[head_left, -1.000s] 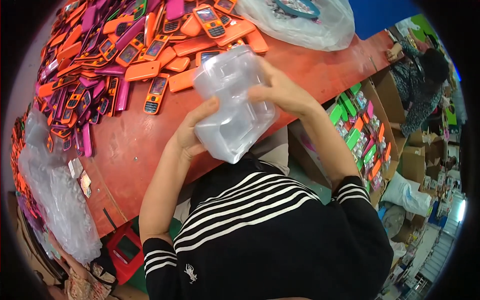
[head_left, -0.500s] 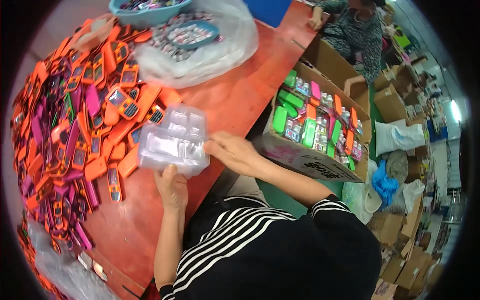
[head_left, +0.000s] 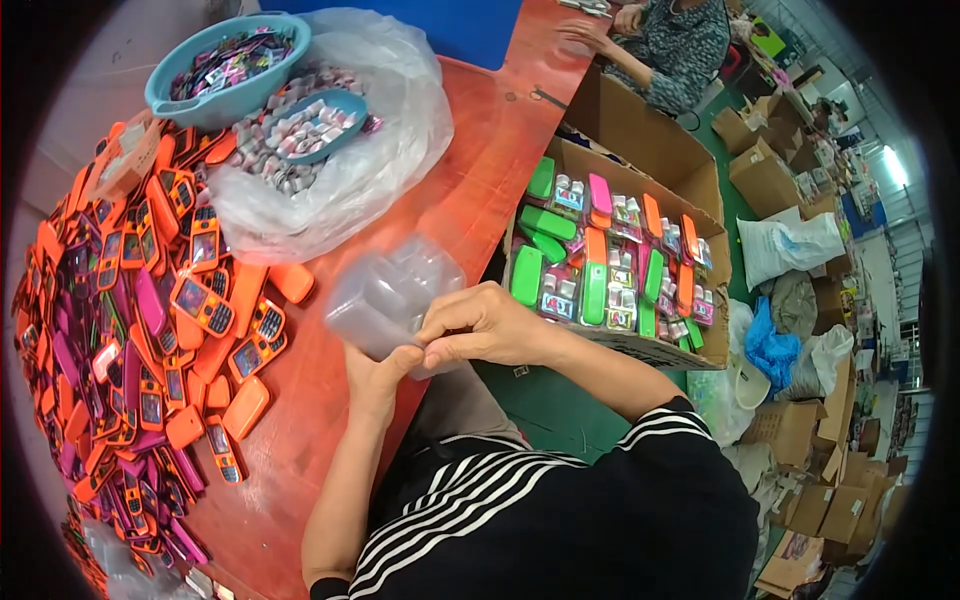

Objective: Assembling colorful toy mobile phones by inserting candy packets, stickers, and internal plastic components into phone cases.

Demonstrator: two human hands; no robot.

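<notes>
Above the red tabletop I hold a clear plastic blister shell (head_left: 375,300) with moulded compartments, somewhat smeared by motion. My left hand (head_left: 378,385) grips its near edge from below, the thumb on top and the other fingers hidden. My right hand (head_left: 485,325) pinches the shell's near right edge between thumb and bent fingers, close to the left thumb. To the left lies a big heap of orange and purple toy phones (head_left: 205,305), the nearest of them a short way from the shell.
A blue basin (head_left: 160,105) of small colourful packets stands at the far left. Beside it, a clear plastic bag (head_left: 400,150) holds small whitish pieces and a blue scoop (head_left: 345,125). To the right, a cardboard box (head_left: 715,345) holds packed toys. Another person (head_left: 675,50) sits beyond it.
The shell has tilted and come nearer to my body. My right hand has moved from its right side to a pinch at the near edge. The view has shifted a little.
</notes>
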